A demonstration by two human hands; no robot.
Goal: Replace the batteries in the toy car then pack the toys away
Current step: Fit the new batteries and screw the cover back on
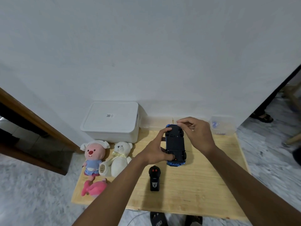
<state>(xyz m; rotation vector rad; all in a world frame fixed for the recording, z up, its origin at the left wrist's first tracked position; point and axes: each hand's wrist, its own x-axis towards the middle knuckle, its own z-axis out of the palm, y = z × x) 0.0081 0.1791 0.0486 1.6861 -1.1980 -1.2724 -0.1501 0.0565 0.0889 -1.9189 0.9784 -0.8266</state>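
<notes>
The blue toy car [175, 145] lies upside down at the centre right of the frame, on the light wooden table [195, 193]. Its black underside faces up and its length runs from the near side toward the wall. The left hand [154, 149] grips it from the frame-left side. The thumb lies across the near end by the rear wheels, and the fingers curl round the edge near the far end, so the car's body sits just right of the palm. The right hand [195, 132] is over the car's far end with its thumb and forefinger drawn together just above the far wheels. I cannot tell whether they pinch anything.

A black remote control [154, 178] lies on the table just below the car, apart from both hands. At the left of the table are a pink-faced plush doll [93, 157], a white teddy bear [120, 157] and a pink plush toy [93, 187]. Behind them against the wall stands a white lidded storage box [110, 121]. A clear plastic container [223, 125] holding something blue sits at the table's far right corner.
</notes>
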